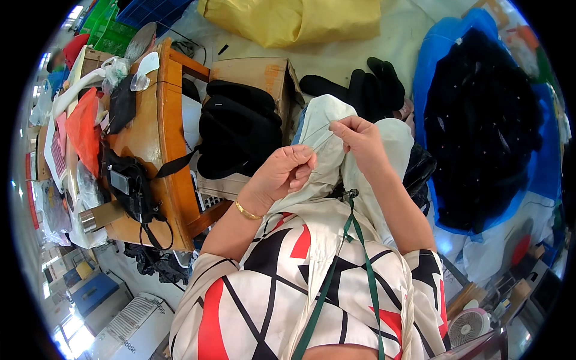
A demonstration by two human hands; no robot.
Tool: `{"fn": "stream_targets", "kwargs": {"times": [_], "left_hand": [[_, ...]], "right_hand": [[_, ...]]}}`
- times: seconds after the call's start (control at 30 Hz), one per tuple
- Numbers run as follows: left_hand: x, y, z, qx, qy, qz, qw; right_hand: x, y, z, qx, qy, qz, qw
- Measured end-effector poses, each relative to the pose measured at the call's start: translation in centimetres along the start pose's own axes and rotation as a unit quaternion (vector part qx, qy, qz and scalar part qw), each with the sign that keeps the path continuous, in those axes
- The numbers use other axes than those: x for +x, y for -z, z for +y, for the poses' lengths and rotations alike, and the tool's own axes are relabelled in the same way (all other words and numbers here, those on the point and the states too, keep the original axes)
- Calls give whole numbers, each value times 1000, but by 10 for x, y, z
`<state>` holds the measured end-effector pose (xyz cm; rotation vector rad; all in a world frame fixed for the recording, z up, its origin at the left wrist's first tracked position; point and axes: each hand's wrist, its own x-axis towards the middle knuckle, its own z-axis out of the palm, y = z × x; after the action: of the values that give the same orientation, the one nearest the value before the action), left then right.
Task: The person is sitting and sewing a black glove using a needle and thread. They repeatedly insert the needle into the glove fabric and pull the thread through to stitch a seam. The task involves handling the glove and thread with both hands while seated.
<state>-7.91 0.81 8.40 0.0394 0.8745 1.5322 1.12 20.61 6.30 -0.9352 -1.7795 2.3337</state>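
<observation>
Above my lap, a thin pale strand that looks like thread [324,142] runs between my two hands. My left hand [289,170] is closed, with thumb and forefinger pinched on one end. Slightly higher and to the right, my right hand [359,137] pinches the other end between thumb and fingertips. Whether a needle is on the strand is too small to tell. Beneath the hands lie my knees, covered by off-white cloth [327,171]. Just left of them, a stack of black padded pieces [240,129] rests at a cardboard box [255,69].
On the left stands a wooden table [141,144] bearing a black bag [129,186], a metal flask [99,216] and plastic bags. More black soft pieces [360,90] lie beyond my knees. A blue bag [432,72] full of black items is at right; yellow sheeting [294,21] lies ahead.
</observation>
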Motion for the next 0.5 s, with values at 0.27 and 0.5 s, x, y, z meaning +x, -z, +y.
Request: {"fn": "stream_targets", "kwargs": {"times": [0.27, 0.5], "left_hand": [[7, 12, 16, -153, -173, 147, 962], [25, -1, -13, 83, -116, 191, 971]], "right_hand": [[-21, 6, 22, 19, -22, -42, 999], [-37, 19, 35, 219, -94, -69, 969]]}}
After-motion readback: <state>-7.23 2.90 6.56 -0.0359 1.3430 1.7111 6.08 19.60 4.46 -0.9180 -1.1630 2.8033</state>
